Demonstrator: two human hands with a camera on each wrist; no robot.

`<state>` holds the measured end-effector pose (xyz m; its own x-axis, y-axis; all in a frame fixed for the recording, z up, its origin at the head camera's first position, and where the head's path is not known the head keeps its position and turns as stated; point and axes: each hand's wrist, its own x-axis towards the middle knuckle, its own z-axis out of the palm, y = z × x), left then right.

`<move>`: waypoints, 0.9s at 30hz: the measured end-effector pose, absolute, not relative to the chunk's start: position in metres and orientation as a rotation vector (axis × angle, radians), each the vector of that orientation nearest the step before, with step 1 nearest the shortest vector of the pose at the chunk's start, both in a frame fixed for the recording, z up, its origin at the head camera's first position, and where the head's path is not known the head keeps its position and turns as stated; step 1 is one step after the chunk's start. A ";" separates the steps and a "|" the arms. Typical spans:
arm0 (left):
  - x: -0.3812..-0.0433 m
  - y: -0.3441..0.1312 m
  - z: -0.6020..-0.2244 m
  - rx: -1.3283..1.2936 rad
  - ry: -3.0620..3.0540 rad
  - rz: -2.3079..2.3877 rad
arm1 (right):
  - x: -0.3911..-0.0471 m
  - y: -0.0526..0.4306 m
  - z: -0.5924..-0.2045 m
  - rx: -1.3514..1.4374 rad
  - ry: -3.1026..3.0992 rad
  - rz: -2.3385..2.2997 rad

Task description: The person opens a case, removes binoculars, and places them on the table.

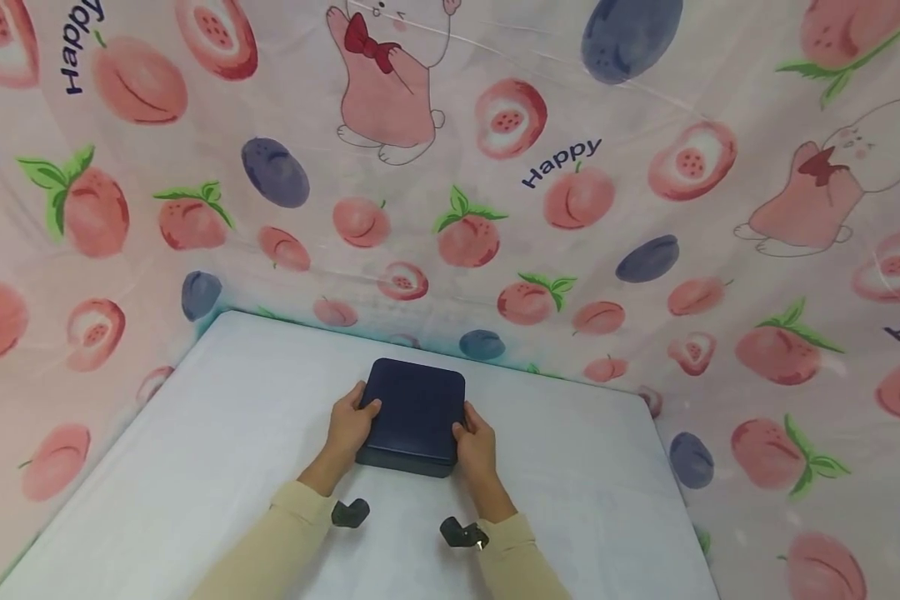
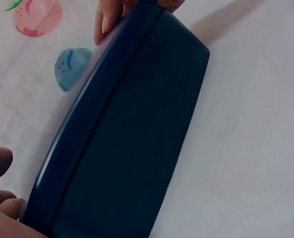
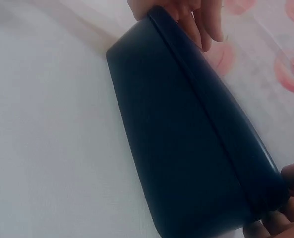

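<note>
A dark navy, rounded-corner box [image 1: 416, 408] with a lid sits near the middle of the white surface, its front side facing me. Along the lid's edge a seam shows in the left wrist view, above the box's deep side wall [image 2: 132, 124]. My left hand [image 1: 350, 425] grips the box's left side, thumb near the top edge. On the opposite side my right hand [image 1: 477, 446] holds it in much the same way. Fingers of the right hand [image 3: 285, 218] curl at the box's corner in the right wrist view. What is inside the box is hidden.
The white tabletop [image 1: 570, 483] spreads around the box on every side. Behind it and at both sides hangs a pink fruit-and-rabbit printed sheet [image 1: 420, 183]. A black wrist device [image 1: 350, 513] sits by the left cuff, and another black device [image 1: 461, 532] by the right.
</note>
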<state>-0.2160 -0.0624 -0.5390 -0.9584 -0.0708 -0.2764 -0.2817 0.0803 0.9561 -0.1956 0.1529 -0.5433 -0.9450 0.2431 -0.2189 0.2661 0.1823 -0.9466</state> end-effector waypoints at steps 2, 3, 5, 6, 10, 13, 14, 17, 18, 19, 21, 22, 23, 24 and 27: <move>-0.217 -0.062 -0.536 -0.353 2.190 2.002 | -0.195 0.153 -0.542 0.516 2.417 -1.930; -0.217 -0.061 -0.534 -0.351 2.193 2.005 | -0.195 0.152 -0.541 0.510 2.425 -1.931; -0.218 -0.061 -0.528 -0.340 2.202 2.013 | -0.194 0.151 -0.537 0.488 2.438 -1.938; -0.219 -0.061 -0.525 -0.333 2.207 2.016 | -0.194 0.151 -0.535 0.470 2.448 -1.942; -0.220 -0.065 -0.516 -0.306 2.218 2.025 | -0.192 0.150 -0.523 0.419 2.470 -1.967; -0.219 -0.071 -0.511 -0.288 2.211 2.028 | -0.193 0.150 -0.516 0.400 2.461 -1.988; -0.218 -0.073 -0.509 -0.283 2.212 2.025 | -0.192 0.150 -0.513 0.399 2.448 -1.997; -0.217 -0.079 -0.503 -0.266 2.214 2.022 | -0.192 0.149 -0.508 0.400 2.410 -2.020; -0.217 -0.080 -0.501 -0.259 2.218 2.019 | -0.191 0.148 -0.507 0.401 2.399 -2.024; -0.217 -0.082 -0.499 -0.259 2.217 2.020 | -0.191 0.148 -0.505 0.403 2.389 -2.028; -0.217 -0.085 -0.494 -0.257 2.213 2.028 | -0.190 0.146 -0.504 0.400 2.371 -2.041; -0.217 -0.086 -0.492 -0.255 2.208 2.036 | -0.190 0.145 -0.503 0.398 2.359 -2.053; -0.217 -0.088 -0.490 -0.257 2.203 2.041 | -0.190 0.144 -0.502 0.391 2.356 -2.058; -0.216 -0.089 -0.489 -0.254 2.198 2.049 | -0.190 0.143 -0.502 0.387 2.350 -2.068; -0.216 -0.094 -0.484 -0.256 2.180 2.073 | -0.190 0.139 -0.499 0.366 2.346 -2.090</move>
<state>-0.2160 -0.0941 -0.4842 -0.9782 -0.0378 -0.2044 -0.2060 0.0466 0.9774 -0.1900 0.1388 -0.4986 -0.9731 0.1859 -0.1364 0.1570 0.1005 -0.9825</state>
